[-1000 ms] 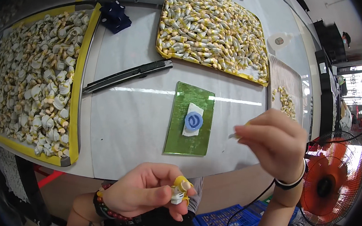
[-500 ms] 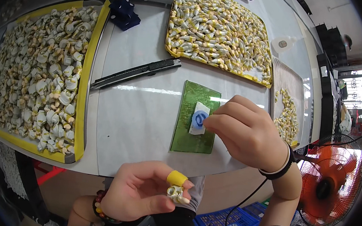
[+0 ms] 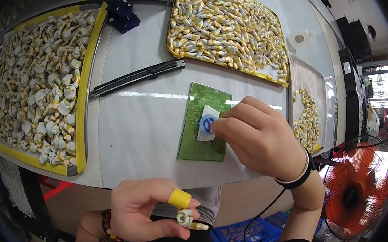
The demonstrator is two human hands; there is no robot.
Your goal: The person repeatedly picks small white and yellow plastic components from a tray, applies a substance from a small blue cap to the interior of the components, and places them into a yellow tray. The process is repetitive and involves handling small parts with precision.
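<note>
Around the pale worktop (image 3: 140, 139) is a workshop-type room: bright windows (image 3: 382, 96) off to the right, orange-bladed fan (image 3: 351, 196) beyond the right edge, blue crates (image 3: 243, 239) below. Surface is smooth, glossy enough to show a light streak. Three trays on it: yellow-edged left tray (image 3: 81, 109) heaped with bulky white-and-yellow pieces (image 3: 37, 81), far tray (image 3: 228, 68) packed with slim banded pieces (image 3: 227, 25), pale right tray (image 3: 305, 73) only part covered with small yellowish bits (image 3: 304, 125). I'd call it mid-batch: one piece in hand, heaps around, plenty left; can't tell which tray takes finished work. Green plate (image 3: 189, 144) sits mid-table, long black cutter (image 3: 137, 78) lying apart to its left. Right hand (image 3: 265, 140) is over the plate, fingertips at the white pad (image 3: 205, 137) and its blue disc (image 3: 206, 123); thumb hidden, can't tell if the pinch is closed or holds anything. Left hand (image 3: 139, 210), yellow wrap (image 3: 179, 198) on one finger, is clamped on a small white-and-yellow piece (image 3: 185, 218) just off the near table edge. That piece reads as in progress, not finished.
</note>
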